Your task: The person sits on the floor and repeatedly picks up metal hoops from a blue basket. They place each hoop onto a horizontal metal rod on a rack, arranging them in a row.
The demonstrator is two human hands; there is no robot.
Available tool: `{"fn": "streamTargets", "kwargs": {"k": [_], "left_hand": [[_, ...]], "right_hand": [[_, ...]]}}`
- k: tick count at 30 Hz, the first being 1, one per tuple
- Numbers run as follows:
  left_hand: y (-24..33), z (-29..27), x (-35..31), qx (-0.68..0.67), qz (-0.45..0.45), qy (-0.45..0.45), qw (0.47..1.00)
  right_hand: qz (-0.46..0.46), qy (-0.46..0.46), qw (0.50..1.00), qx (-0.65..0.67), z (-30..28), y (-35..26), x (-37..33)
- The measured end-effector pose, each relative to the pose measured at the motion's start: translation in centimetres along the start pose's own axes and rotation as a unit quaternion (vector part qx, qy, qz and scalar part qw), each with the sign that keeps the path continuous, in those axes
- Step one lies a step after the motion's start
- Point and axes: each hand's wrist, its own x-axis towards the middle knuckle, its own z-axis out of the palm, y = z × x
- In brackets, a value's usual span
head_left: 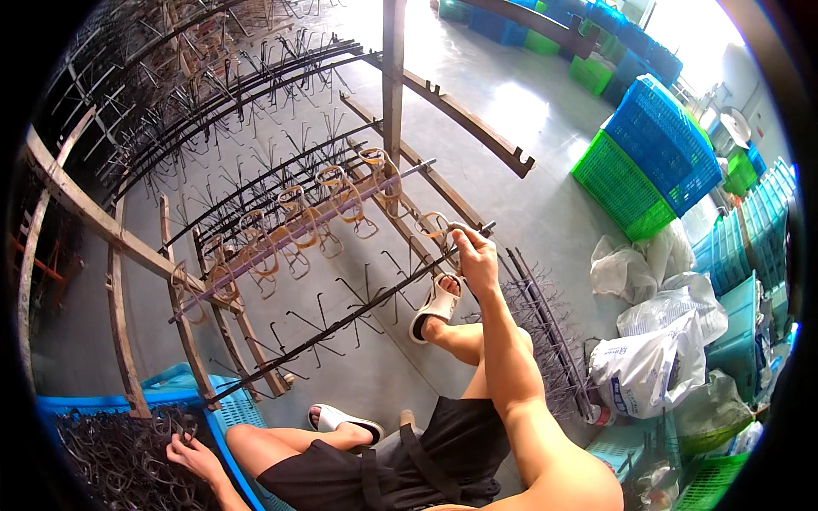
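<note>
My right hand (475, 260) is raised at the right end of a dark hooked rod (366, 308), its fingertips pinched on a tan looped frame (433, 225) beside the rod. The rod's other hooks stick out bare. Down at the lower left, my left hand (198, 461) has its fingers curled at the edge of a heap of black curved pieces (111, 456), seemingly pinching one. The heap fills a blue crate (228, 451). Behind the hooked rod, a purplish rod (281, 243) carries several tan looped frames (328, 183).
A brown metal rack (393, 102) holds more hooked rods (247, 72) toward the far left. Bundled hooked rods (550, 341) lie right of my arm. White plastic bags (652, 366) and stacked blue and green crates (652, 153) stand at the right. My sandalled feet rest on the grey floor.
</note>
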Motion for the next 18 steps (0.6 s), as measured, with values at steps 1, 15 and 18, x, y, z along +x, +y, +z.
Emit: {"fn": "streamTargets", "kwargs": {"k": [1, 15, 18], "left_hand": [[-0.6, 0.0, 0.0, 0.003, -0.010, -0.026, 1.000], [-3.0, -0.2, 1.0, -0.149, -0.023, -0.110, 0.982], [-4.0, -1.0, 1.8, -0.263, -0.166, -0.043, 0.950]], "right_hand": [[0.000, 0.002, 1.000, 0.000, 0.0, 0.2, -0.1], [0.051, 0.048, 0.994, 0.079, -1.0, 0.8, 1.5], [-0.006, 0.076, 0.997, 0.014, -0.1, 1.4, 2.0]]}}
